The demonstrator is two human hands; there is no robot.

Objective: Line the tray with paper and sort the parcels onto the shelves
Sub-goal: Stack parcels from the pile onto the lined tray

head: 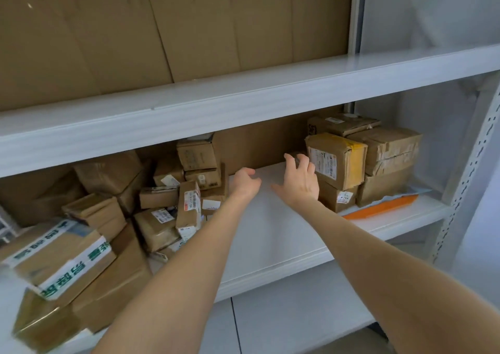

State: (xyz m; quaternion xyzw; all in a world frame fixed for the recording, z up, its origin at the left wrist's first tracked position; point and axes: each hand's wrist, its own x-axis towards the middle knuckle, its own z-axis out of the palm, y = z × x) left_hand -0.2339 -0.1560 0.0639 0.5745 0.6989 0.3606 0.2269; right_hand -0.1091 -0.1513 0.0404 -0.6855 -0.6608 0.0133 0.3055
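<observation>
Both my arms reach into the middle shelf (270, 226), whose bare white surface lies under them. My left hand (244, 182) hovers over the shelf with loosely curled fingers and holds nothing. My right hand (300, 182) is spread, thumb out to the left. Its fingertips touch a small brown parcel (295, 155) at the back, beside a yellow-taped box (338, 161). A tumbled heap of brown parcels (173, 191) fills the shelf's left part. A neat stack of boxes (384, 161) stands on the right.
A large box with green-printed tape (59, 256) leans out at the near left. An orange and white envelope (384, 206) lies flat under the right stack. The upper shelf (243, 94) has brown cardboard (162, 29) behind it. A perforated white upright (470, 169) stands at the right.
</observation>
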